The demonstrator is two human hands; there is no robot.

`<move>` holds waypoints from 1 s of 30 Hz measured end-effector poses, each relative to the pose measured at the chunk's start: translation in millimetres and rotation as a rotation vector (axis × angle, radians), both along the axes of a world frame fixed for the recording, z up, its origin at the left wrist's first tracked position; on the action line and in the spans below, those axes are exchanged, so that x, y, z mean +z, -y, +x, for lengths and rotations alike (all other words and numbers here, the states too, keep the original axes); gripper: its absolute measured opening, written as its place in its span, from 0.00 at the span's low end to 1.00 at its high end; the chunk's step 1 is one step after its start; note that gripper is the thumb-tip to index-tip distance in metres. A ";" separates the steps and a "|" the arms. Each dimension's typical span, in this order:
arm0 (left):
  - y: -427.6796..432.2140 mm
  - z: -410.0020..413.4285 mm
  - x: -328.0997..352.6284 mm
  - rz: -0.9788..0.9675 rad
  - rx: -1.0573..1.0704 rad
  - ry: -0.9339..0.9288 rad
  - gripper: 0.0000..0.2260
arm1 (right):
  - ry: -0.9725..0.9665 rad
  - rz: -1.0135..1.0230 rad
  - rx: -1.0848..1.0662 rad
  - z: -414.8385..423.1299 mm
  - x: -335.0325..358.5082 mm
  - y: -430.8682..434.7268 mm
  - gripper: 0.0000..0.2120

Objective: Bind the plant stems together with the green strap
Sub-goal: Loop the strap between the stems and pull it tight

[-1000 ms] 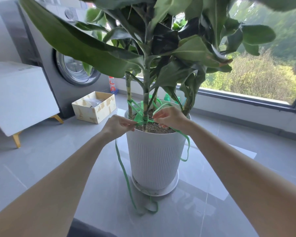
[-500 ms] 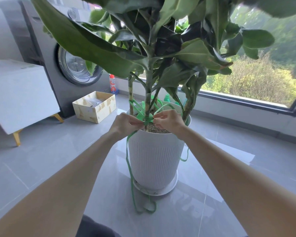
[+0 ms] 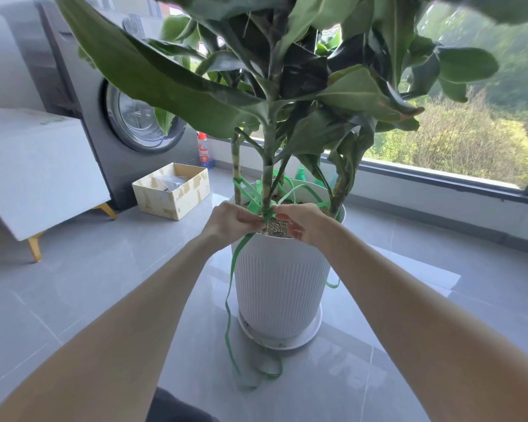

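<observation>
left hand (image 3: 230, 220): grip pinches green strap (image 3: 230, 287) by stem (image 3: 268, 175)
right hand (image 3: 301, 223): grip pinches other end
next: pull evenly, snug, not crushing

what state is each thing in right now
green strap, looped round stems, tail trailing on floor
left grip, pinches green strap
right grip, pinches green strap
cardboard box, open
washer door, shut
pot, upright on saucer

left grip (image 3: 230, 221) pinching, right grip (image 3: 300, 222) pinching
</observation>
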State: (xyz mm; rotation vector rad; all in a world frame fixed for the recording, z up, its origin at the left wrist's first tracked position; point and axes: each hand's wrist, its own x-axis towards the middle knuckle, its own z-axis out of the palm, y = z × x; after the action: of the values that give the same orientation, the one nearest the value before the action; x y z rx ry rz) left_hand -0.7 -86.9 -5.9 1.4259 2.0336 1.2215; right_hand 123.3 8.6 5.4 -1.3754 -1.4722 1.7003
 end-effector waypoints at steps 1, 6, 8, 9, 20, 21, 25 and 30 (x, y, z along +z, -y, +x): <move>0.0 -0.9 -0.4 -0.011 -0.014 0.012 0.09 | 0.000 -0.035 0.013 0.6 1.1 -0.4 0.07; -1.8 -10.7 -8.2 -0.081 0.000 0.038 0.09 | -0.009 -0.157 0.081 8.1 -2.5 -6.6 0.07; -3.7 -13.8 -10.3 -0.070 0.048 0.041 0.10 | -0.012 -0.182 0.109 13.1 -3.8 -9.1 0.07; -5.0 -14.8 -10.8 -0.062 0.061 0.046 0.10 | -0.013 -0.190 0.121 15.7 -3.5 -9.9 0.08; -17.2 -3.8 -10.7 -0.021 0.100 0.082 0.13 | 0.127 -0.202 0.195 15.0 -1.2 -15.8 0.17; -17.9 -3.3 -10.8 -0.025 0.105 0.089 0.13 | 0.121 -0.209 0.199 13.4 -0.8 -15.2 0.17; -18.7 -0.1 -10.2 -0.084 0.020 0.181 0.12 | 0.123 -0.230 0.227 8.3 1.0 -14.1 0.17; -19.2 0.9 -5.5 -0.108 -0.026 0.221 0.12 | 0.163 -0.188 0.238 5.9 -1.9 -16.7 0.17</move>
State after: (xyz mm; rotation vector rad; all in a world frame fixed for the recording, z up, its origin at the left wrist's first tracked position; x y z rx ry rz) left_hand 0.2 -67.7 -11.4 1.2069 1.8948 1.1826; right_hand 129.1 25.3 3.5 -1.5178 -1.6568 1.9554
